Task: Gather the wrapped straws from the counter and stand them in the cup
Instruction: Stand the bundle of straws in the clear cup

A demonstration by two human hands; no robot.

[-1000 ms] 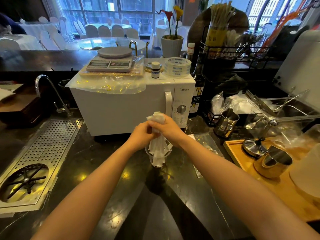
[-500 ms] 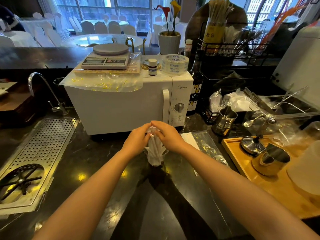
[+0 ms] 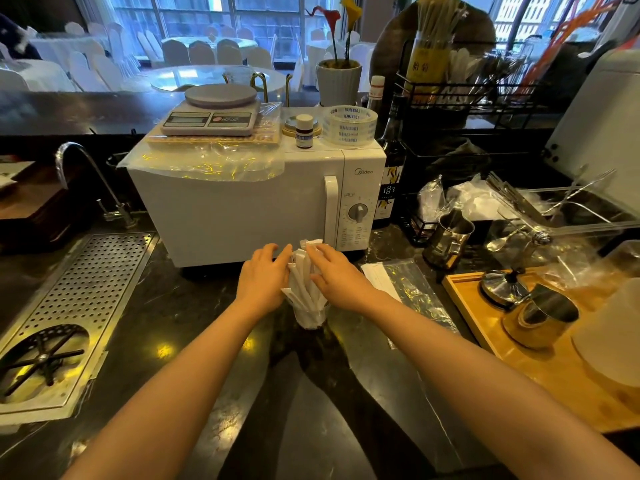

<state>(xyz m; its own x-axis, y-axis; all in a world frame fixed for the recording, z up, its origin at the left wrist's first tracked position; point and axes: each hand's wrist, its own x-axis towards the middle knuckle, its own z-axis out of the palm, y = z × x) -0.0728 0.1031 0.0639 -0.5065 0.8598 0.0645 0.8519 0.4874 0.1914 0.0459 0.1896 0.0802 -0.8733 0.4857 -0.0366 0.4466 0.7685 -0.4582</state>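
A bundle of white paper-wrapped straws (image 3: 304, 282) stands in a small clear cup (image 3: 310, 316) on the dark counter, just in front of the microwave. My left hand (image 3: 265, 278) lies against the bundle's left side, fingers spread and pressing on it. My right hand (image 3: 337, 271) rests on the right side, its fingertips touching the straw tops. The straws lean and fan out a little above the rim. Most of the cup is hidden behind the straws and my hands.
A white microwave (image 3: 242, 209) stands right behind the cup. A plastic sleeve with white paper (image 3: 398, 282) lies to the right. Further right are a steel jug (image 3: 450, 233) and a wooden tray (image 3: 540, 344) with metal cups. A perforated drain tray (image 3: 69, 306) sits left.
The straws have sunk lower into the cup. Both hands have loosened from gripping the bundle's top and now flank it with fingers spread.
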